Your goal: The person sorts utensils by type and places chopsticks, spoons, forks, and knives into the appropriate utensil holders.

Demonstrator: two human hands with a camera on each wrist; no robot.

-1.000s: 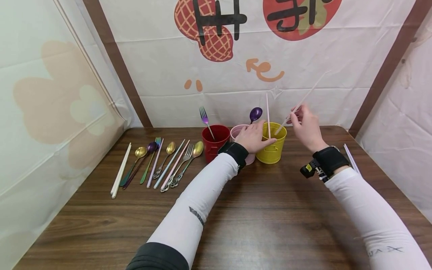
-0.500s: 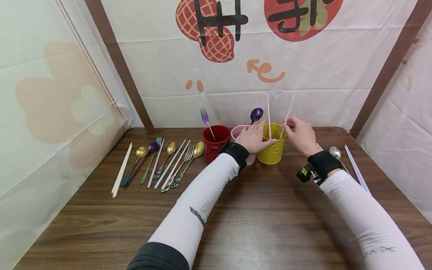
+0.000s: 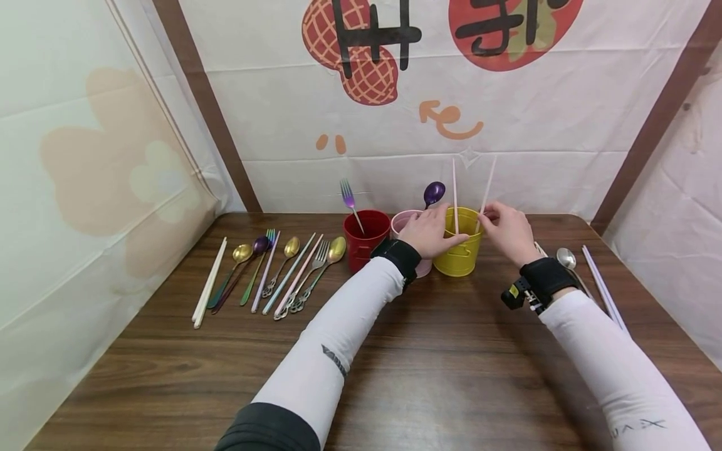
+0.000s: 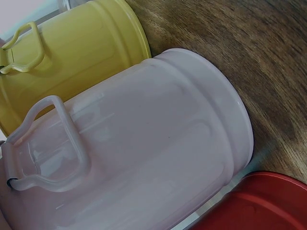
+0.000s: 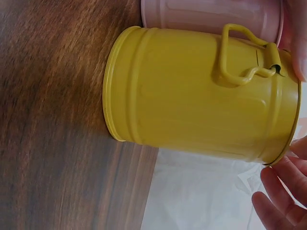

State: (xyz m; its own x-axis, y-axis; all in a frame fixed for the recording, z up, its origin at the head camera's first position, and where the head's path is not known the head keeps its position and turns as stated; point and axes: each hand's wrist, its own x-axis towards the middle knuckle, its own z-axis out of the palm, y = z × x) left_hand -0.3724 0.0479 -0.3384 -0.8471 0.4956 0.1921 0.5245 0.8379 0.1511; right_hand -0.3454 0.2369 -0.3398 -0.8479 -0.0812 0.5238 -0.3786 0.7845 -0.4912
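Note:
My right hand [image 3: 507, 233] pinches a pale pink chopstick [image 3: 489, 181], whose lower end is inside the yellow bucket [image 3: 454, 260]. Another pink chopstick [image 3: 454, 188] stands upright in the same bucket. My left hand [image 3: 427, 233] lies with fingers extended over the rims of the pink bucket [image 4: 158, 124] and the yellow one, its thumb at the yellow rim. A purple spoon [image 3: 434, 192] rises from the pink bucket, which my left hand partly covers. In the right wrist view, fingers [image 5: 276, 187] of the right hand are right at the yellow bucket's rim.
The red bucket [image 3: 361, 250] at left holds a purple-blue fork [image 3: 347, 194]. A row of chopsticks, spoons and forks lies left on the wooden table [image 3: 440, 363]. A silver spoon [image 3: 566, 258] and lilac chopsticks [image 3: 602, 282] lie at right. A printed cloth [image 3: 282, 94] hangs behind.
My right hand has moved left and down to the yellow bucket's rim. Its chopstick has gone from strongly slanted to nearly upright and sits lower. The left hand keeps its place.

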